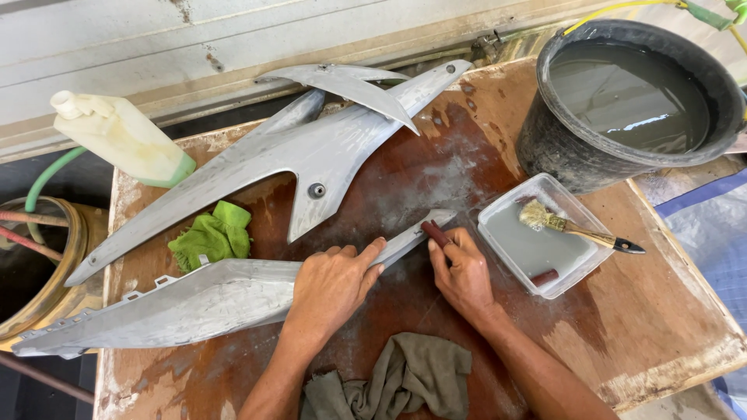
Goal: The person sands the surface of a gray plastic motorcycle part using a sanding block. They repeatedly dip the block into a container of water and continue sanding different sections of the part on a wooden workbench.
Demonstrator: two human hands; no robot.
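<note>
Wet-sanding the grey fairing panel's (194, 303) tip.
My left hand (331, 284) presses flat, fingers together; right hand (463, 272) pinches folded sandpaper (436, 232) just beyond the fingertips. I'd use short, wet strokes.

Both forearms come into view bare from the lower edge, with no sleeves, cuffs or gloves on them. The left hand (331, 284) and the right hand (464, 274) are bare too, with no rings, and neither wrist carries a watch or band. The nails are cut short. A faint pale, dusty film lies across the knuckles and fingers of both hands.
</note>
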